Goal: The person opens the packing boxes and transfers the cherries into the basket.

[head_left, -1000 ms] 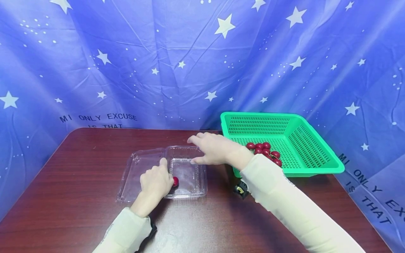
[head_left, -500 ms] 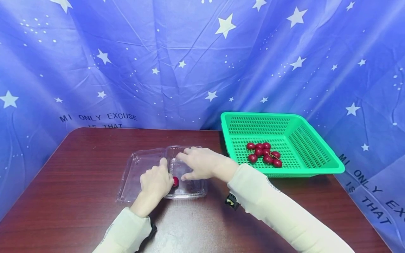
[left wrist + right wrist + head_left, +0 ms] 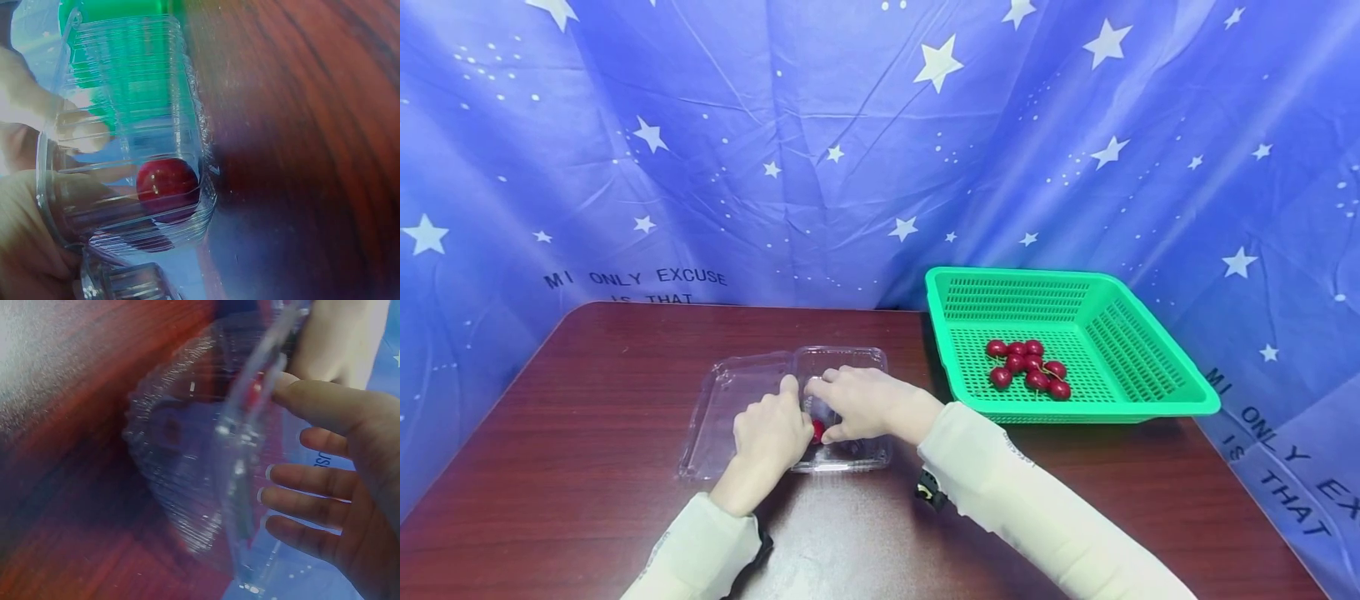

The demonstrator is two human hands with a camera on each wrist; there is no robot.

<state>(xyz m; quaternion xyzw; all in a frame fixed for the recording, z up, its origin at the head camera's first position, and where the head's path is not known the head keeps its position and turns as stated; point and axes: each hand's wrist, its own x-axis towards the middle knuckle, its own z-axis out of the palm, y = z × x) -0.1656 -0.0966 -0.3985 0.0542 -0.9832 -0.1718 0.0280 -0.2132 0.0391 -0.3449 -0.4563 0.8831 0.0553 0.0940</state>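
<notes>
A clear plastic clamshell container lies open on the table, its lid folded out to the left. Inside the tray, a red cherry rests low near the front wall. My left hand reaches over the hinge with curled fingers. Through the plastic wall, its fingers lie right beside the cherry; I cannot tell whether they grip it. My right hand hovers over the tray with spread, loosely bent fingers. In the right wrist view its thumb tip is close to the cherry and nothing lies between its fingers.
To the right stands a green plastic basket with several cherries on its slotted floor. Behind the dark wooden table hangs a blue curtain printed with white stars.
My right hand has moved left and toward me, from the tray's right rim to close beside the cherry. My left hand has stayed in place.
</notes>
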